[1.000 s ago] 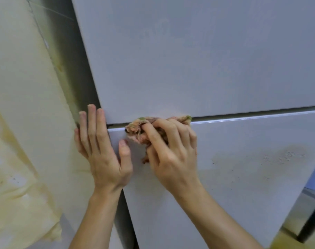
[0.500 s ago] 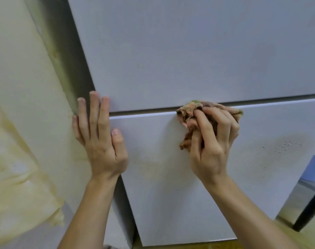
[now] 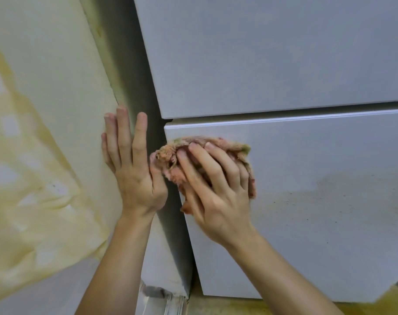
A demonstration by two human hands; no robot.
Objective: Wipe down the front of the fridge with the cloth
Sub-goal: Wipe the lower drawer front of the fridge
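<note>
While the right hand [image 3: 218,189] presses it flat, here's how things sit:

cloth: [image 3: 207,144] pinkish-orange rag, fuzzy, with green bits at the edges, bunched up under the spread fingers [image 3: 216,155]. It pokes out above the fingertips and off both sides of the hand.

grip: right hand is spread over the cloth and pinning it to the lower door, fingers curled a little into the folds, so it's holding the cloth. Left hand [image 3: 134,169] is flat and empty, just left of the grip, fingers pointing up, braced against the fridge's [image 3: 284,64] side by the yellowed wall [image 3: 45,98]. Its thumb touches the cloth's left end.

lower door: [image 3: 307,235] pale grey, closed. Cloth is on its top left corner, just below the seam with the upper door. Right of the grip there's a dull smeary patch with dark specks.

upper door: closed too, plain grey above the grip.

change: half a second back the cloth was up on the seam and farther right, well apart from the left hand. Now it's back at the left edge and lower, next to that hand.
</note>
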